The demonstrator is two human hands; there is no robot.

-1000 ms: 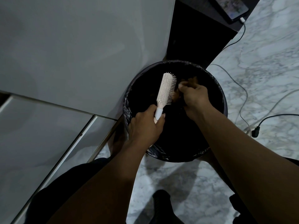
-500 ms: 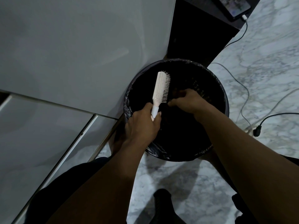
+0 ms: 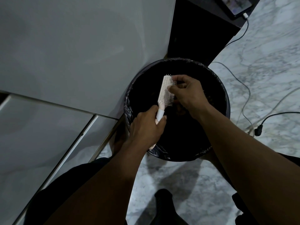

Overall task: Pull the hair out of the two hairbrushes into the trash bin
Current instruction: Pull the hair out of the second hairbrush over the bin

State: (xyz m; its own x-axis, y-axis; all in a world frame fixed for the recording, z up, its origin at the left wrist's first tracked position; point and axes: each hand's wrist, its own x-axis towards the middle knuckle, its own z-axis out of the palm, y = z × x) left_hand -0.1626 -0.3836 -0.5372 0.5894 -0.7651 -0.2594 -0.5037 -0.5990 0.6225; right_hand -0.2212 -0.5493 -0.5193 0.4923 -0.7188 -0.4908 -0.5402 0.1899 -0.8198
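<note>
A white hairbrush [image 3: 164, 92] with pale bristles is held over the round black trash bin [image 3: 226, 101], which has a dark liner. My left hand [image 3: 146, 127] grips the brush by its handle, bristles facing right. My right hand [image 3: 186, 93] is at the upper bristles, fingertips pinched among them; whether hair is between the fingers cannot be made out. Brownish hair clumps [image 3: 181, 110] lie in the dark inside of the bin. Only one brush is in view.
White cabinet panels [image 3: 73, 46] stand to the left, a black unit [image 3: 194, 30] behind the bin with a phone [image 3: 235, 4] on charge. Cables and a black plug [image 3: 258, 131] lie on the marble floor at right. My legs and a dark shoe are below.
My right hand dropped into the bin away from the brush, then came back up to the top bristles. The brush stayed over the bin in my left hand.
</note>
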